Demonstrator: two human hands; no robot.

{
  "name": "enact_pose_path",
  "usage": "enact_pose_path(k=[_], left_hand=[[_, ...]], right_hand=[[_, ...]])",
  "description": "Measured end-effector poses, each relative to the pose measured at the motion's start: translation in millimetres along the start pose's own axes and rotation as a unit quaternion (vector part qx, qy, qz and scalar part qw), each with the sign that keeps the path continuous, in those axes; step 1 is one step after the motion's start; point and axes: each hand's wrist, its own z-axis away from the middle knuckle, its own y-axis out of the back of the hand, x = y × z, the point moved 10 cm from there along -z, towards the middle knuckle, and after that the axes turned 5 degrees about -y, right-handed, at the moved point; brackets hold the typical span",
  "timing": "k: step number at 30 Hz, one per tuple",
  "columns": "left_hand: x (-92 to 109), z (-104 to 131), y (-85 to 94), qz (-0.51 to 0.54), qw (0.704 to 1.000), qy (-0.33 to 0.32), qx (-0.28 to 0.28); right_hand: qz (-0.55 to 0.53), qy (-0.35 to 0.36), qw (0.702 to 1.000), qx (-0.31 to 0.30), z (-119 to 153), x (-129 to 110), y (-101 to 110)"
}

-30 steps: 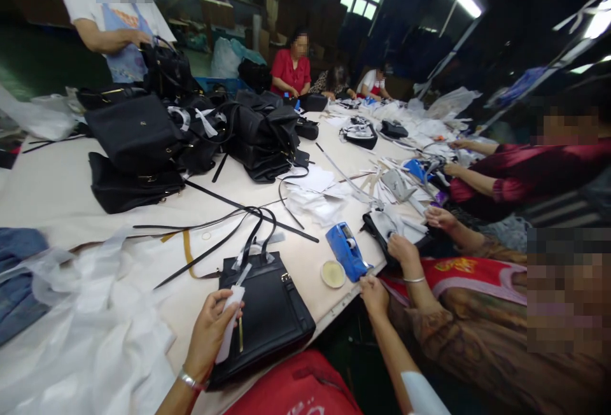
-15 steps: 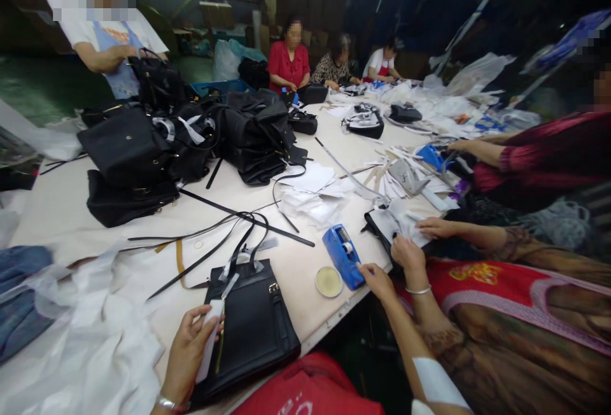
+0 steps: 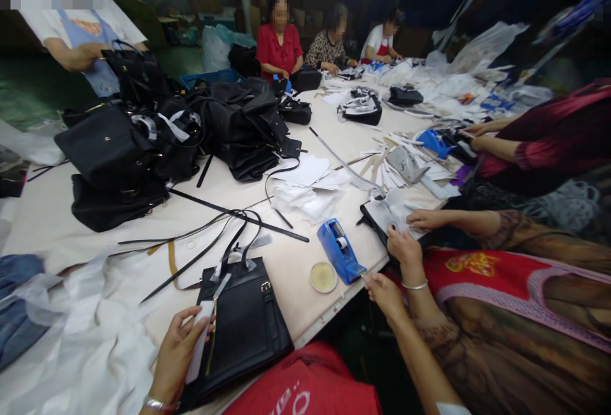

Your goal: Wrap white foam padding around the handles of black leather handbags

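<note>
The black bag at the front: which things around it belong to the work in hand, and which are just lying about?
In use, it seems:
black bag
white strip, in the left hand
blue tape dispenser, right hand at its tip

Apparently just lying about:
yellowish disc
long black strap
white sheets
blue cloth

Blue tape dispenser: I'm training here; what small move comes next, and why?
Perhaps draw tape off the blue dispenser: the right hand seems to pinch the tape's end, and the left hand holds a white strip over the black bag.
</note>
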Motion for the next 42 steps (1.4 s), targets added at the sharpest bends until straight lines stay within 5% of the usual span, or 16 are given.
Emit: enact_pose_path(k=[8, 12, 16, 18, 21, 25, 33, 42], left_hand=[[4, -1, -4.2, 0.017, 0.999, -0.011, -0.045], [12, 6, -0.9, 0.073, 0.995, -0.043, -0.057], [13, 0, 8.8, 0.104, 0.992, -0.06, -0.047], [12, -2, 9.2, 0.11, 0.99, -0.071, -0.052], [11, 1, 4.5, 0.11, 0.987, -0.084, -0.077], [16, 5, 4.7, 0.124, 0.982, -0.105, -0.093], [21, 8, 11.5, 0.189, 0.971, -0.104, -0.108], [9, -3, 11.6, 0.279, 0.948, -0.027, -0.15]], right_hand=[[0.021, -0.01, 0.996, 0.081, 33, -6, 25], [0.09, 0.023, 0.995, 0.047, 45, -23, 9], [0.116, 0.118, 0.986, -0.008, 61, -80, -47], [0.03, 0.204, 0.97, -0.126, 99, -132, -103], [-0.04, 0.289, 0.902, -0.319, 178, -207, -191], [-0.029, 0.382, 0.84, -0.384, 244, -262, -259], [0.026, 0.462, 0.817, -0.344, 250, -274, -283], [-0.051, 0.333, 0.839, -0.427, 227, -259, -318]])
